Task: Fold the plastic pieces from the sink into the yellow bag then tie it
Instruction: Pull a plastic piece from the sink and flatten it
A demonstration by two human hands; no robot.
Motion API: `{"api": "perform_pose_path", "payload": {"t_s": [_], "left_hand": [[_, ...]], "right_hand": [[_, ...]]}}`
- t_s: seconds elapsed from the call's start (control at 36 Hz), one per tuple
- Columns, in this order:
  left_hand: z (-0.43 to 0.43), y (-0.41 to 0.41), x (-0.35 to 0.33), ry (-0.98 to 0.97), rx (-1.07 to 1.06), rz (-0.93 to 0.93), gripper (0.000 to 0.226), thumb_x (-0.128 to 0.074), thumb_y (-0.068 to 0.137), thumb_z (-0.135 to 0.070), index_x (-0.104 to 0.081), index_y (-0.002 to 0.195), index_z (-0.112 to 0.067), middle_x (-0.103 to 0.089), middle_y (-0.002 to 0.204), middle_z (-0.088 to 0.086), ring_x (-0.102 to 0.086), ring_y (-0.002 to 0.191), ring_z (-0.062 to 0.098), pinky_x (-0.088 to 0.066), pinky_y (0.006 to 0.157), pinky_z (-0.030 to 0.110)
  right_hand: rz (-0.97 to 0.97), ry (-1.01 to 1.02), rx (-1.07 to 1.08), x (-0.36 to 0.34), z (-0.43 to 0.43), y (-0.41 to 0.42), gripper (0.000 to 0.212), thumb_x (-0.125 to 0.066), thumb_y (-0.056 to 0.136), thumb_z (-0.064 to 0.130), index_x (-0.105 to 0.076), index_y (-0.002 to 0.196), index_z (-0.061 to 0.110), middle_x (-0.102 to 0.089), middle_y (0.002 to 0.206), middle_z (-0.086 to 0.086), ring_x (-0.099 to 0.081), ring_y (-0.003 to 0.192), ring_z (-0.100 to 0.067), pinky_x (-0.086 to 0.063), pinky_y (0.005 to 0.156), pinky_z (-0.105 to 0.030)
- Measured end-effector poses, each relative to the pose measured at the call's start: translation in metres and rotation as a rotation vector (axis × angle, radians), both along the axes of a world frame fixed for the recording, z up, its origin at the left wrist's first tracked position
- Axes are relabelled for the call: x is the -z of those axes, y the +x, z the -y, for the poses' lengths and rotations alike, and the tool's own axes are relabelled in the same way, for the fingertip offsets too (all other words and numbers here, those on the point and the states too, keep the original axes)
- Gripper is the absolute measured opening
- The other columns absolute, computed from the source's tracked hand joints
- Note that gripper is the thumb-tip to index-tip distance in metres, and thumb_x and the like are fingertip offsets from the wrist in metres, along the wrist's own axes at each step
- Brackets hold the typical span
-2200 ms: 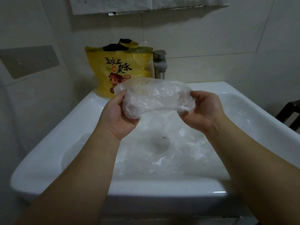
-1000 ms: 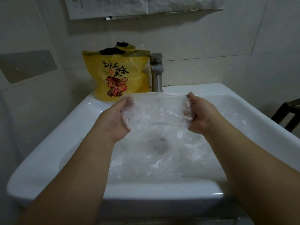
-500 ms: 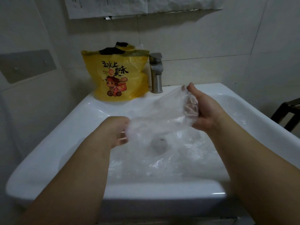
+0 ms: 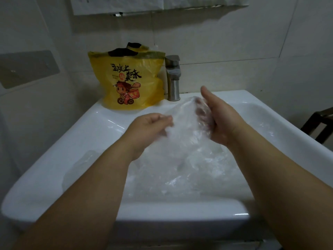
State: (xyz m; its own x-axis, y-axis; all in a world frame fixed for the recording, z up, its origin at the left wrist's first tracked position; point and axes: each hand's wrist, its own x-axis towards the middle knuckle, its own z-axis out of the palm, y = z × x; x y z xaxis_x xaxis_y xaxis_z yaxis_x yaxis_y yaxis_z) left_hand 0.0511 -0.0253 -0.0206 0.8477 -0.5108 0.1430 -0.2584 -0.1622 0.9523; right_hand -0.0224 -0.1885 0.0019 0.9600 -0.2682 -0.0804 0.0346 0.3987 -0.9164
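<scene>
Over the white sink [image 4: 100,134] I hold a clear plastic piece [image 4: 185,123] between both hands. My right hand [image 4: 219,121] grips its upper right end, fingers curled behind the film and thumb up. My left hand [image 4: 149,127] pinches its left edge with curled fingers. Several more clear plastic pieces [image 4: 189,170] lie crumpled in the basin below. The yellow bag [image 4: 129,82], printed with a cartoon figure and black characters, stands upright on the sink's back left rim, its top open with something dark showing inside.
A steel tap [image 4: 173,78] stands just right of the yellow bag. Tiled walls close in behind and on the left, with a grey plate [image 4: 27,68] on the left wall. A dark chair [image 4: 319,125] shows at the right edge.
The plastic piece was stretched flat between both hands a second ago. Now my left hand has moved in toward my right hand, and the piece is gathered narrower and tilted.
</scene>
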Motion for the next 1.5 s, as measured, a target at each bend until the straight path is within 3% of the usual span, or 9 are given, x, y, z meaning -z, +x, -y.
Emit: {"api": "perform_pose_path", "payload": {"t_s": [0.11,0.28,0.47,0.69,0.83,1.14,1.25,1.36,1.5], "left_hand": [[-0.001,0.01,-0.002,-0.229,-0.134,-0.102,0.02,-0.058,0.095,-0.03,-0.066,0.079,-0.022,-0.059,0.057,-0.014,-0.055,0.054,0.002,-0.043,0.062,0.022],[-0.003,0.015,-0.01,-0.546,-0.248,-0.274,0.012,-0.059,0.096,-0.028,-0.069,0.097,-0.021,-0.072,0.11,0.006,-0.066,0.108,0.025,-0.052,0.098,0.042],[-0.004,0.016,-0.009,-0.599,-0.08,-0.365,0.029,-0.048,0.1,-0.03,-0.063,0.121,-0.015,-0.069,0.118,0.009,-0.065,0.111,0.024,-0.048,0.101,0.045],[-0.001,0.017,-0.006,-0.552,-0.147,-0.379,0.033,-0.051,0.098,-0.034,-0.064,0.121,-0.014,-0.068,0.121,0.006,-0.064,0.113,0.022,-0.052,0.097,0.039],[-0.009,0.023,-0.007,-0.585,-0.286,-0.462,0.022,-0.065,0.088,-0.045,-0.068,0.085,-0.023,-0.068,0.082,-0.01,-0.059,0.059,0.003,-0.047,0.048,0.015],[-0.023,0.025,-0.004,-0.411,-0.09,-0.729,0.04,-0.057,0.091,-0.048,-0.059,0.102,-0.01,-0.067,0.082,0.012,-0.061,0.051,0.013,-0.051,0.046,0.019],[-0.023,0.027,-0.001,-0.356,-0.058,-0.728,0.023,-0.058,0.093,-0.033,-0.065,0.095,-0.012,-0.069,0.067,-0.004,-0.054,0.041,0.002,-0.045,0.041,0.013],[-0.025,0.03,-0.003,-0.57,-0.193,-0.592,0.004,-0.064,0.091,-0.022,-0.061,0.088,-0.021,-0.064,0.06,-0.012,-0.05,0.042,-0.002,-0.038,0.04,0.01],[-0.025,0.03,-0.005,-0.697,-0.141,-0.491,0.016,-0.061,0.092,-0.015,-0.064,0.103,-0.026,-0.068,0.079,-0.009,-0.062,0.073,0.002,-0.051,0.073,0.019]], "right_hand": [[-0.057,0.035,0.149,0.002,0.004,0.004,0.078,-0.054,0.088,0.057,-0.024,0.151,0.023,-0.031,0.152,-0.018,-0.04,0.133,-0.04,-0.042,0.101,-0.054],[-0.187,-0.035,-0.248,0.015,-0.008,0.009,0.118,-0.067,0.06,0.069,-0.02,0.151,0.01,-0.045,0.143,-0.02,-0.045,0.129,-0.041,-0.039,0.105,-0.057],[-0.075,-0.166,-0.267,0.018,-0.018,0.013,0.042,-0.055,0.087,0.046,-0.063,0.114,0.014,-0.07,0.108,-0.007,-0.067,0.099,-0.024,-0.055,0.085,-0.036],[0.027,-0.015,-0.142,0.014,-0.016,0.012,0.041,-0.049,0.098,0.032,-0.058,0.122,0.001,-0.071,0.108,-0.014,-0.07,0.096,-0.025,-0.058,0.078,-0.034],[0.05,0.019,-0.042,0.013,-0.007,0.013,0.038,-0.049,0.097,0.034,-0.062,0.114,0.003,-0.07,0.106,-0.015,-0.068,0.096,-0.027,-0.055,0.085,-0.039],[-0.03,-0.032,0.055,0.016,-0.003,0.015,0.022,-0.052,0.099,0.021,-0.062,0.085,0.007,-0.065,0.074,-0.005,-0.063,0.063,-0.014,-0.054,0.068,-0.028],[-0.057,-0.024,0.064,0.014,0.0,0.013,0.027,-0.053,0.098,0.023,-0.064,0.107,0.001,-0.069,0.101,-0.015,-0.067,0.095,-0.027,-0.051,0.093,-0.04],[-0.075,0.009,0.104,0.01,0.001,0.008,0.025,-0.058,0.095,0.022,-0.066,0.105,0.001,-0.072,0.096,-0.012,-0.07,0.084,-0.024,-0.058,0.076,-0.034],[-0.018,0.004,0.231,0.012,0.004,0.009,0.045,-0.058,0.095,0.017,-0.047,0.138,0.011,-0.062,0.104,-0.009,-0.066,0.091,-0.019,-0.056,0.08,-0.032]]}}
